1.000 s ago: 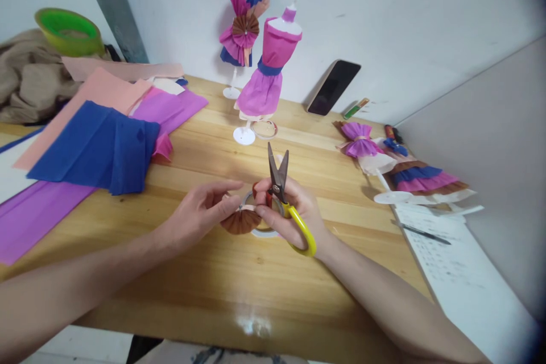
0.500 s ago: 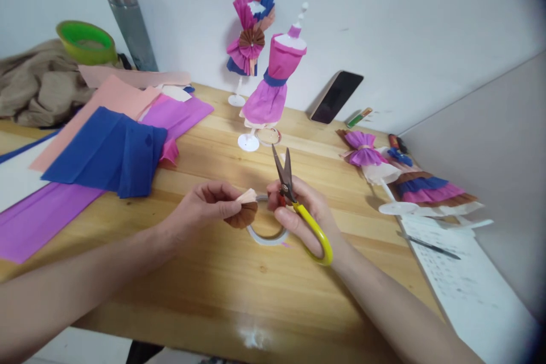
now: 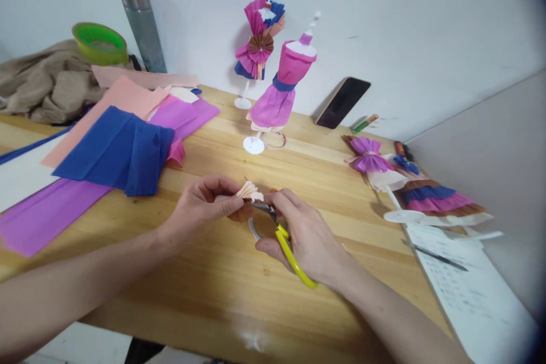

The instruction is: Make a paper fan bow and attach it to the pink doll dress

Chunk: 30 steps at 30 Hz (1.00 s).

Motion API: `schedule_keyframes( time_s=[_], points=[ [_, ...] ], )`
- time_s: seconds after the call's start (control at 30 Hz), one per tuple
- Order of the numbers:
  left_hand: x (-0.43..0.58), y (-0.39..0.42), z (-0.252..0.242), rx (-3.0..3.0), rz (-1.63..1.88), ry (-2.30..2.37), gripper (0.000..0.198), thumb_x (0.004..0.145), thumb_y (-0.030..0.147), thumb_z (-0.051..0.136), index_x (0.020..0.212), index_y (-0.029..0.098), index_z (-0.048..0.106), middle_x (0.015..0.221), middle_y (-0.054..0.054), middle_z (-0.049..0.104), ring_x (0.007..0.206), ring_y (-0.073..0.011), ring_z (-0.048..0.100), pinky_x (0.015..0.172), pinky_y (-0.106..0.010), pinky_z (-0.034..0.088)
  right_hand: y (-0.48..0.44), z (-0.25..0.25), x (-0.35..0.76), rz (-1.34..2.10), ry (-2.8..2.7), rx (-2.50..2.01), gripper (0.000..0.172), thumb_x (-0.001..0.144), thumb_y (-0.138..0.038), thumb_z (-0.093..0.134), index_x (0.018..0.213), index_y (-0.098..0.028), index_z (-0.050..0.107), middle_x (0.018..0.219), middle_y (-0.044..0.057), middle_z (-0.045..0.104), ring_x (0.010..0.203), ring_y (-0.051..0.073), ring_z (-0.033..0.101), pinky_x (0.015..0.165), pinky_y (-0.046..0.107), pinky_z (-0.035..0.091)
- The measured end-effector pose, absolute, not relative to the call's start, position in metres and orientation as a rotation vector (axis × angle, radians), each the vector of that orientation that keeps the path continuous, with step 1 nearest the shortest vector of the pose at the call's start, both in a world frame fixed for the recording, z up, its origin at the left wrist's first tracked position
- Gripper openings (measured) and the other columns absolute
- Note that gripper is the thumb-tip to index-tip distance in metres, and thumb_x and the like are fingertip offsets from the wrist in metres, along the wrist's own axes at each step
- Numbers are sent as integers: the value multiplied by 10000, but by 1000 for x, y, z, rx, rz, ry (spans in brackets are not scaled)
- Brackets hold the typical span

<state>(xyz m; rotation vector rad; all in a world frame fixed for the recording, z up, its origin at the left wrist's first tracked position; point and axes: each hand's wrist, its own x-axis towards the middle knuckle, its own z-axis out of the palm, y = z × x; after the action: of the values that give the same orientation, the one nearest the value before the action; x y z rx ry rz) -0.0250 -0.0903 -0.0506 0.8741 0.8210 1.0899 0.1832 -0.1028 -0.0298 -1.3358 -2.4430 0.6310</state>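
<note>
My left hand (image 3: 207, 202) pinches a small piece of pleated pale peach crepe paper (image 3: 247, 189), its folds fanned out beyond my fingertips. A bit of brown shows under it, mostly hidden by the fingers. My right hand (image 3: 311, 233) is closed around yellow-handled scissors (image 3: 294, 259), thumb in one loop. Their dark blades point left and lie at the lower edge of the peach paper; whether they are closed on it I cannot tell. Below the blades, a white tape roll (image 3: 255, 230) lies on the table, partly covered by my right hand.
Two mini mannequins stand at the back, one in a pink paper dress (image 3: 294, 62), one in ruffles (image 3: 260, 45). Crepe sheets (image 3: 111, 148) lie left, beside a flask (image 3: 140, 23) and green bowl (image 3: 100, 42). A phone (image 3: 343, 102), another dressed mannequin (image 3: 369, 153) and a notebook (image 3: 460, 284) are right.
My right hand has turned and brought the scissors left, from pointing upward to lying against the pleated paper. The paper's peach side now shows more and the brown less. The view has shifted slightly.
</note>
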Motion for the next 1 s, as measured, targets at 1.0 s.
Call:
schedule_keyframes(
  time_s=[1.0],
  points=[
    [-20,-92,-45,822,1057,812,235,634,219,837,704,128,631,695,-20,741,622,-164,711,587,-236,569,-101,-43,183,745,-2375,-1282,518,843,-649,487,919,-153,614,718,25,522,584,146,429,572,273,335]
  ],
)
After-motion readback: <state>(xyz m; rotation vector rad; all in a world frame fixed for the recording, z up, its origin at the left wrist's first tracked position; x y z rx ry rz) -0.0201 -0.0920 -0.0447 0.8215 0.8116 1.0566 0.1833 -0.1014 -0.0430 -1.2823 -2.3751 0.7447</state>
